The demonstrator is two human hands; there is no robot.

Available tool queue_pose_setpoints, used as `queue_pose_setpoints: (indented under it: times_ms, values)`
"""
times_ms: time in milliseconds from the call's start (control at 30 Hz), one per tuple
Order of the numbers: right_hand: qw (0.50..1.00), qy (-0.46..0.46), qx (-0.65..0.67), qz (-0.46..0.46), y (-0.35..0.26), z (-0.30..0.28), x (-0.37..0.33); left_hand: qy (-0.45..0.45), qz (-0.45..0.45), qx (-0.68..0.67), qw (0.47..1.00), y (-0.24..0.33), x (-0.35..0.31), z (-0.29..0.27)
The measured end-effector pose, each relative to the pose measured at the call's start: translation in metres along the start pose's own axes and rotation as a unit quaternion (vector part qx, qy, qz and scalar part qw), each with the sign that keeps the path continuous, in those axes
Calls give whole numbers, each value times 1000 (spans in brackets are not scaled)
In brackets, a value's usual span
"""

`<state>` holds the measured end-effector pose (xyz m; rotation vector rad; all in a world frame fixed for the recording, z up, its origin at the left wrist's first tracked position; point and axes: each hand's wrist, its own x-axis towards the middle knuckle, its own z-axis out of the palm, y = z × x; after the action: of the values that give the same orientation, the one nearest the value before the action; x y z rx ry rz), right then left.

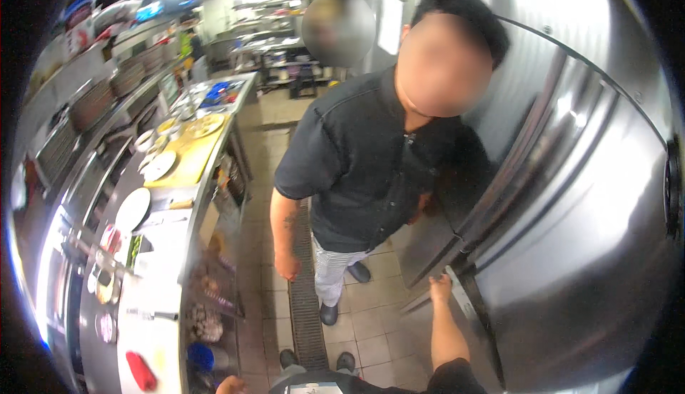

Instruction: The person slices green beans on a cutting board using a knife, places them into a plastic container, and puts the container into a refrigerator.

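Note:
My right arm reaches forward to the lower steel refrigerator door (464, 301), which stands slightly ajar. My right hand (440, 290) is closed on the door's upper edge. At the bottom of the view, only part of my left hand (230, 385) shows, low beside the counter, and its fingers are mostly cut off. Close in front of me stands a person in a dark short-sleeved jacket (357, 158) and light trousers. That person's hand (287, 266) hangs at their side, apart from mine.
A long counter (153, 290) runs along the left with white plates (133, 210), a yellow cutting board (189, 169), a knife (153, 315) and a red object (141, 371). A drain grate (303, 308) crosses the tiled floor. Tall steel refrigerators (592, 251) line the right.

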<state>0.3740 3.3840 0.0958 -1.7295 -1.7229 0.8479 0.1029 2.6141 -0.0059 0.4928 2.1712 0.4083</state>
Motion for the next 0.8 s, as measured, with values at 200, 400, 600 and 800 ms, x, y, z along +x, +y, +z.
queue_pose_setpoints:
  times_ms: [200, 400, 600, 800]
  values:
    - [997, -50, -62, -14, 38, -58, 77, -55, -135, 47, 988, 4, -23, 88]
    - [976, -72, -205, -5, 27, -50, -9, 89, 14, -131, 987, 210, -74, 20]
    - [844, -492, -201, 70, 246, 51, -153, 260, 188, -117, 940, 278, -86, -17]
    - [648, -650, -283, -280, 188, 90, -496, 71, 383, -119, 913, 155, -150, 4]
